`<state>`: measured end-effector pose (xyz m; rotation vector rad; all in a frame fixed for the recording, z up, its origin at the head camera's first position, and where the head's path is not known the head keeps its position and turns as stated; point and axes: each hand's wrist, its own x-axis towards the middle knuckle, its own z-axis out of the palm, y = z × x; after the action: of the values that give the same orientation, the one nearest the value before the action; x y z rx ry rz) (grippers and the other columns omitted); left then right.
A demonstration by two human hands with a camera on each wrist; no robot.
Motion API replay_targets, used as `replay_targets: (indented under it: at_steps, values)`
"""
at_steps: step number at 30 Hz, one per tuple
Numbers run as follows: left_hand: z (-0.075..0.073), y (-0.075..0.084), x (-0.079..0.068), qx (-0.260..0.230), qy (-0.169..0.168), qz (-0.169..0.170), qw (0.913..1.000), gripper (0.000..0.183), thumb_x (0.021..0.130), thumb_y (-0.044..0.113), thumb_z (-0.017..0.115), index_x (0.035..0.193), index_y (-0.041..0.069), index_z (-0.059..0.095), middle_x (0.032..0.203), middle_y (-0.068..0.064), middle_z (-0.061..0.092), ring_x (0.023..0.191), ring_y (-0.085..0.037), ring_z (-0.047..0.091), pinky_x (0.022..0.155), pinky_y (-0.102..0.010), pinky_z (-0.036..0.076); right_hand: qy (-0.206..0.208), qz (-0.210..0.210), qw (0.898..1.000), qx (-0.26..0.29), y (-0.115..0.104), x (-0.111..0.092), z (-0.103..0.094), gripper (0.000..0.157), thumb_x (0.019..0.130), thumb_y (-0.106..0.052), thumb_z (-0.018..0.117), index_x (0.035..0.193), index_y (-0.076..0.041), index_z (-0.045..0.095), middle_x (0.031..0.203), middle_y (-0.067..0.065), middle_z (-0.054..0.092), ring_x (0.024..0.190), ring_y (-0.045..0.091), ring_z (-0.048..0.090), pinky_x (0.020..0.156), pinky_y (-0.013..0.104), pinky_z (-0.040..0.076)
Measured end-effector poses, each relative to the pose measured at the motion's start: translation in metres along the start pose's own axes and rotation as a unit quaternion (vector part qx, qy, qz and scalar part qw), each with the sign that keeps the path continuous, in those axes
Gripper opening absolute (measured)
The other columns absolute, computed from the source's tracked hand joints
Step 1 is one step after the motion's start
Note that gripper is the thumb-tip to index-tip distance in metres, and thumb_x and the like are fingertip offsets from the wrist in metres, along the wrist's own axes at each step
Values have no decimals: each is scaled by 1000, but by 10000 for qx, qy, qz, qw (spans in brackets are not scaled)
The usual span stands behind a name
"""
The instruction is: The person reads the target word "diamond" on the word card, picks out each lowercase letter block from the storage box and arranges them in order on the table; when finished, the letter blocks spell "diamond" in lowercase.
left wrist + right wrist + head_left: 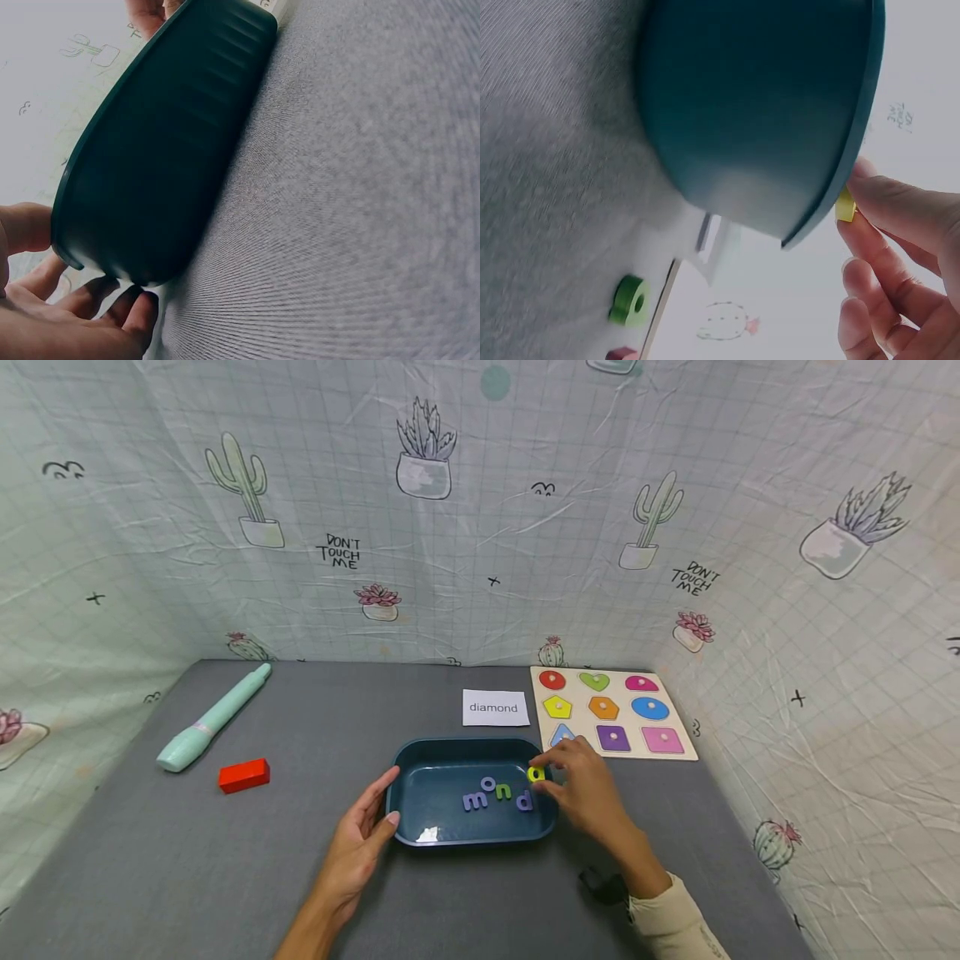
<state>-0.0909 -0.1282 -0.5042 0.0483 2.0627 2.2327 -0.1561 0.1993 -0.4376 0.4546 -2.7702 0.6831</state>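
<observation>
A dark blue tray (420, 828) stands in front of me with several plastic letters inside. They are a purple m (475, 801), a purple o (488, 783), a green n (503, 792) and a purple d (524, 802). My left hand (355, 843) holds the tray's left end, thumb at the rim and fingertips against the outer wall (112, 240). Over the tray's right rim, my right hand (588, 789) pinches a small yellow letter (536, 774) between thumb and forefinger. Its lower part also shows in the right wrist view (845, 206).
Behind the tray lie a card (496, 708) reading "diamond" and a wooden shape puzzle board (678, 753). A red block (243, 775) and a mint-green wand-shaped thing (213, 718) are at left. The right wrist view shows a green letter-like piece (628, 300) on the table.
</observation>
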Motion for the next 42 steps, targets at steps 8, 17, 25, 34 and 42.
replay_targets:
  at_steps: [8, 17, 25, 34, 42]
  values:
    - [0, -2, 0, -2, -40, 83, 10000, 63, 109, 4, 54, 166, 21, 35, 177, 7, 23, 166, -17, 9, 130, -20, 19, 71, 100, 9999, -4, 14, -4, -5, 32, 76, -12, 96, 106, -13, 84, 108, 6, 77, 100, 21, 63, 82, 40, 60]
    - [0, -1, 0, -10, -20, 74, 10000, 63, 109, 2, 54, 166, 21, 36, 177, 5, 22, 167, -18, 8, 133, -52, 7, 334, 196, 9993, 9, 33, -8, -10, 34, 73, -10, 98, 104, -11, 84, 101, 5, 76, 93, 22, 62, 79, 40, 55]
    - [0, -1, 0, 4, -18, 55, 10000, 63, 108, 1, 54, 166, 22, 36, 177, 5, 21, 167, -18, 8, 134, -51, 7, 326, 322, 9990, 22, 55, -14, -15, 32, 74, -7, 97, 103, -8, 84, 102, 9, 76, 97, 27, 64, 85, 48, 53]
    - [-1, -2, 0, 1, -10, 74, 10000, 62, 109, 2, 55, 165, 22, 37, 177, 5, 22, 167, -18, 8, 134, -50, 8, 302, 393, 9988, -56, 76, -20, -17, 31, 75, -6, 96, 103, -6, 83, 102, 11, 77, 92, 28, 63, 82, 45, 51]
    - [0, -1, 0, 7, 18, 8, 10000, 62, 108, 5, 56, 165, 23, 37, 176, 6, 23, 166, -18, 9, 134, -50, 8, 153, 529, 9985, -68, 93, -21, -17, 29, 77, -6, 95, 103, -6, 83, 104, 12, 76, 95, 32, 65, 82, 47, 52]
